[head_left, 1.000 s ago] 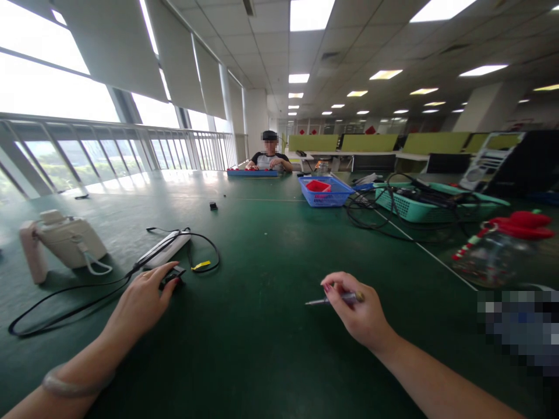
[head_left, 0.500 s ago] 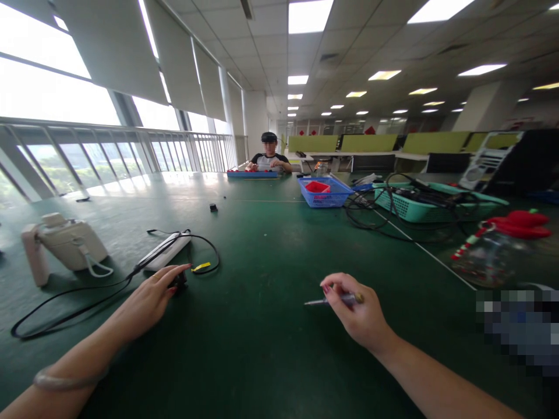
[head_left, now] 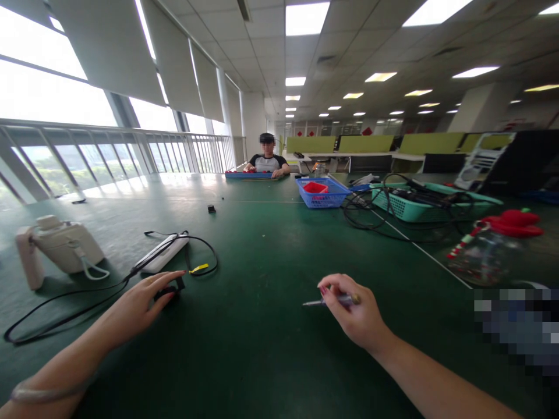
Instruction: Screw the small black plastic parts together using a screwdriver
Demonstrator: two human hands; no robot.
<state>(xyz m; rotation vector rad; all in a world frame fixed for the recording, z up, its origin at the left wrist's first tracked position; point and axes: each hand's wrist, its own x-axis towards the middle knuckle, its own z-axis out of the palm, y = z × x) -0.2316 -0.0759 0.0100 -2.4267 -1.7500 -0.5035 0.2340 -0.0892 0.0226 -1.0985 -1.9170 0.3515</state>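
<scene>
On the left, my left hand (head_left: 137, 305) rests over a small black object (head_left: 168, 289), its thumb and fingers around the sides of it. My right hand (head_left: 356, 311) holds a screwdriver (head_left: 345, 299) with a clear handle; the thin metal tip points left, just above the green table (head_left: 262, 349). Beyond my left hand lies a white power bank (head_left: 162, 254) with a black cable (head_left: 213, 250) that carries a yellow tag (head_left: 200, 268).
A beige bottle (head_left: 70, 244) stands at the left. To the right are a blue basket (head_left: 323, 199), a green basket (head_left: 393, 206) with cables and a red-lidded jar (head_left: 489, 256). A small black piece (head_left: 211, 209) lies mid-table. Someone (head_left: 267, 160) sits at the far end.
My left hand has shifted slightly left and down, and more of the black object shows between its fingers. My right hand keeps its hold on the screwdriver.
</scene>
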